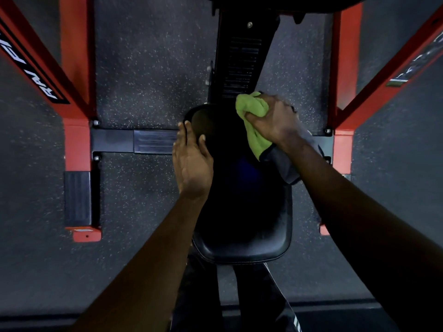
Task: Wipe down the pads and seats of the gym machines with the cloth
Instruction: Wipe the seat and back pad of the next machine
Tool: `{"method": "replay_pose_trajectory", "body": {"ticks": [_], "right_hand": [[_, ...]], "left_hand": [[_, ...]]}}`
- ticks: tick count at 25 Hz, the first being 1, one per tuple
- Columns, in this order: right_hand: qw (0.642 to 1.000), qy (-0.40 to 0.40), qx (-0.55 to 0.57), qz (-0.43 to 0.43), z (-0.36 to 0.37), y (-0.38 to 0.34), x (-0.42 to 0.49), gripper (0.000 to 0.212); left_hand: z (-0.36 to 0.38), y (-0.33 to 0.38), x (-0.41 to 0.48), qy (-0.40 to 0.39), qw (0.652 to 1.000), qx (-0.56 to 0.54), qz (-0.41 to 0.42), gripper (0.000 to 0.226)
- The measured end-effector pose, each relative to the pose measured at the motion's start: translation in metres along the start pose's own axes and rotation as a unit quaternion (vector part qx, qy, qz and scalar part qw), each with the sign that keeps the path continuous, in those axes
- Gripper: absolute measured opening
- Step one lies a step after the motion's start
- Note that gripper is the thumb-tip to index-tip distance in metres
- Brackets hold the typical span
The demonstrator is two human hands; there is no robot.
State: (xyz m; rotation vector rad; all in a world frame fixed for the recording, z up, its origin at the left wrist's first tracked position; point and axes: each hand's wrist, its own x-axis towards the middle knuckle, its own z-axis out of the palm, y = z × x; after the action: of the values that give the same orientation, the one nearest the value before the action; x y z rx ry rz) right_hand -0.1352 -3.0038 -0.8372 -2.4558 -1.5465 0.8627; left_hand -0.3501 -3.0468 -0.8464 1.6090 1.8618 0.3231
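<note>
One black seat (242,238), long and narrow, viewed from above. One green cloth (251,106), bunched, sits at the seat's far right edge. The right hand (274,122) grips it, fingers curled round the wad (a grey portion trails below the wrist). The left hand (191,164) rests on the seat's left edge, fingers straight and close together. Two red frame legs (78,140) flank the seat on speckled floor (148,68).
</note>
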Motion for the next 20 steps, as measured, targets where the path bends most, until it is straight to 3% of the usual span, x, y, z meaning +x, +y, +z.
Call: {"method": "replay_pose_trajectory", "body": {"ticks": [5, 8, 10, 15, 20], "right_hand": [[0.999, 0.009, 0.011, 0.051, 0.002, 0.001, -0.060, 0.058], [0.999, 0.033, -0.013, 0.004, 0.010, 0.011, -0.121, 0.060], [0.999, 0.032, -0.023, -0.011, 0.009, 0.011, -0.101, 0.057], [0.998, 0.033, 0.003, 0.045, 0.001, -0.001, -0.046, 0.052], [0.999, 0.037, 0.023, -0.006, 0.007, 0.021, -0.156, 0.057]], "left_hand": [[0.002, -0.002, 0.003, 0.011, 1.000, -0.003, 0.004, 0.053], [0.004, -0.004, 0.005, 0.020, 1.000, -0.009, 0.003, 0.053], [0.004, -0.004, 0.004, 0.021, 1.000, -0.008, 0.009, 0.053], [0.002, -0.001, 0.005, 0.017, 1.000, 0.009, -0.007, 0.053], [-0.006, 0.002, -0.002, 0.013, 0.999, -0.045, -0.027, 0.052]]}}
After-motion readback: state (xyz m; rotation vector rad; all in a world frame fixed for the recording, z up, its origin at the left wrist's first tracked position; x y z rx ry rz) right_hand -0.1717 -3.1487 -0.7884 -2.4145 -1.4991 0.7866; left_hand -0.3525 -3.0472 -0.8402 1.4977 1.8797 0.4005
